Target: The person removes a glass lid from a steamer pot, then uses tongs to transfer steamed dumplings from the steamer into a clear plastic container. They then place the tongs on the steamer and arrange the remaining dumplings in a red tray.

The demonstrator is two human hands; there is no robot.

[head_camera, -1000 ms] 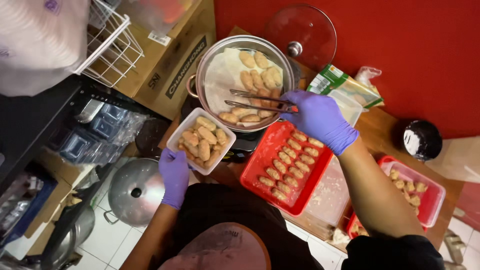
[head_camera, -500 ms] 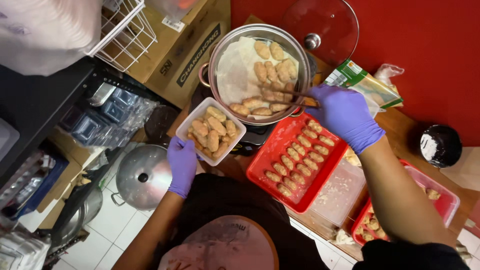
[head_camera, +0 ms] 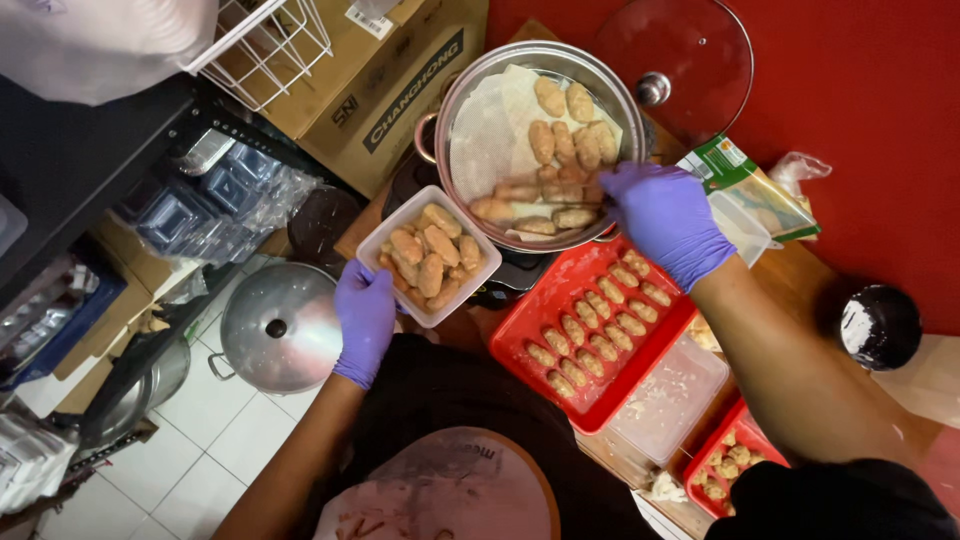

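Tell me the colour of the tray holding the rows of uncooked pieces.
Red tray, seen best in the head view.

— What sort of place is this?

— A small working kitchen, by the look of it. A metal pot (head_camera: pixel 540 140) lined with paper holds fried rolls at twelve o'clock, its glass lid (head_camera: pixel 680 60) leaning on the red wall.

— Anything else?

— A red tray (head_camera: pixel 590 330) of breaded rolls sits at the centre of the wooden surface (head_camera: pixel 790 290), stacked plastic containers (head_camera: pixel 200 200) at ten o'clock, another lidded pot (head_camera: pixel 275 325) on the tiled floor (head_camera: pixel 200 440) at eight.
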